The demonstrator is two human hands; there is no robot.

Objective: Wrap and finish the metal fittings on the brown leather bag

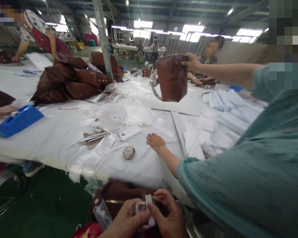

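Above a brown leather handbag (116, 193) below the long white-covered table (39, 142), a small white paper tag (149, 206), its long axis upright in view, is pinched between the left hand (124, 219) and right hand (169, 215), both closed on it.

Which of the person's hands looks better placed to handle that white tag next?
Probably the right hand: it curls close around the white tag, while the left hand sits lower, nearer a clear plastic bag.
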